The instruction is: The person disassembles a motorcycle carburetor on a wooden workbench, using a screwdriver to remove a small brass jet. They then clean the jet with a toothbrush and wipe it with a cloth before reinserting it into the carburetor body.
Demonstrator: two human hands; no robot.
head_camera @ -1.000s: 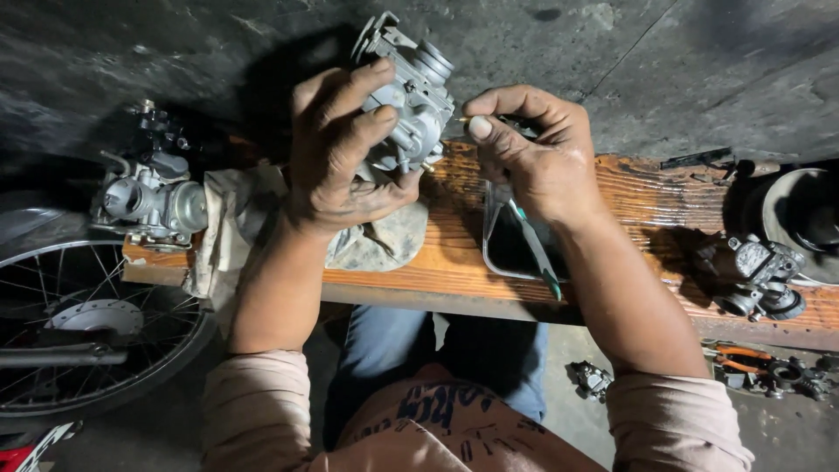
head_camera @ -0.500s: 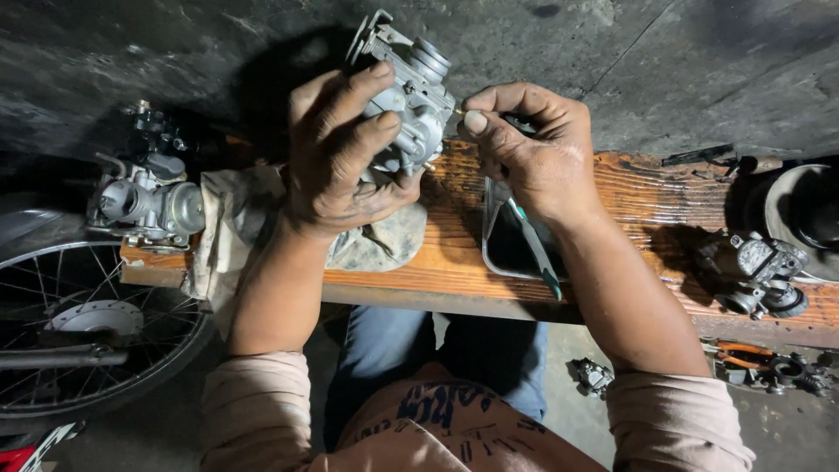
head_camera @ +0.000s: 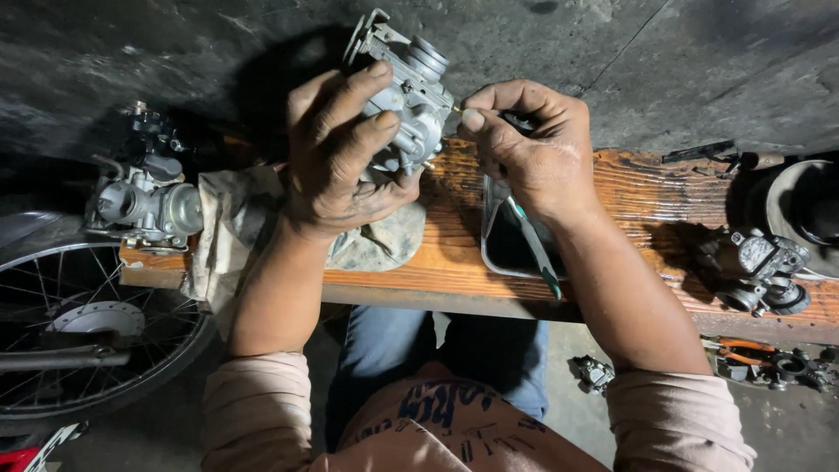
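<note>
My left hand (head_camera: 341, 153) grips a grey metal carburettor (head_camera: 409, 83), lifted above a wooden plank (head_camera: 647, 197) and tilted. Against the carburettor's right side, my right hand (head_camera: 529, 149) pinches a small brass part (head_camera: 456, 110) between thumb and forefinger. A thin tool with a green handle (head_camera: 535, 252) runs down from under that hand, over a clear dish (head_camera: 507, 245). A dirty rag (head_camera: 376, 240) lies on the plank below my left hand.
A second carburettor (head_camera: 144, 205) sits on the plank's left end, another metal part (head_camera: 760, 267) on the right. A spoked wheel (head_camera: 83, 332) is at lower left. Small parts (head_camera: 773, 363) lie on the floor at right. A dark wall is behind.
The carburettor and both hands have stayed almost still; my right fingers have shifted slightly at its side.
</note>
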